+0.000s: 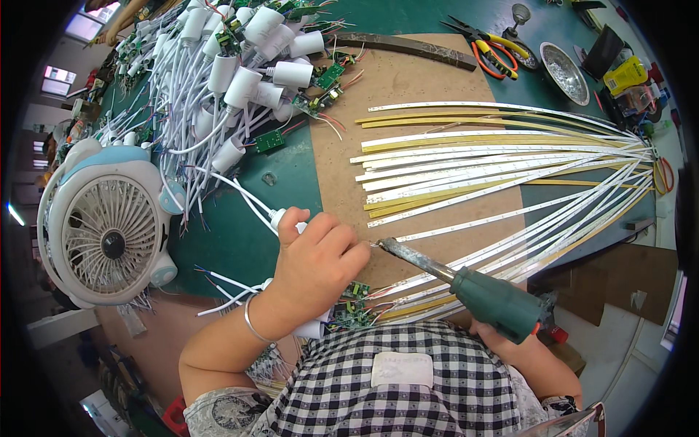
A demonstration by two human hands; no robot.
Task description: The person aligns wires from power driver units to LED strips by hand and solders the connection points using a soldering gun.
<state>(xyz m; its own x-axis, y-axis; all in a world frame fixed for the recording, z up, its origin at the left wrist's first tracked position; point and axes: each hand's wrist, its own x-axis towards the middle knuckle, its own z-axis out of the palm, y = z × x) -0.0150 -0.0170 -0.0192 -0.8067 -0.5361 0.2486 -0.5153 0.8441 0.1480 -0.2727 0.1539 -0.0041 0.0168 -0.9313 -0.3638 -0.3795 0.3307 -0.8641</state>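
Note:
My left hand (pixel 320 251) is closed, its fingers curled around a white plastic cap with a cable (pixel 278 218), most of which they hide. Its fingertips pinch close to the near end of a white LED strip (pixel 451 226). At that end rests the tip of a soldering iron (pixel 495 302), a dark green handle with a long metal shaft. My right hand (pixel 489 339) grips the iron, partly hidden behind the handle. Thin wires at the iron's tip are too small to make out clearly. Below my left wrist lie green circuit boards (pixel 354 309) with wires, beside more LED strips.
A heap of white caps and cables (pixel 240 87) covers the far left. Many LED strips (pixel 466 156) fan across a brown board (pixel 342 167). A fan (pixel 113 244) stands left. Pliers (pixel 495 54), a metal bowl (pixel 564 73) and a dark bar (pixel 408 47) lie farther back.

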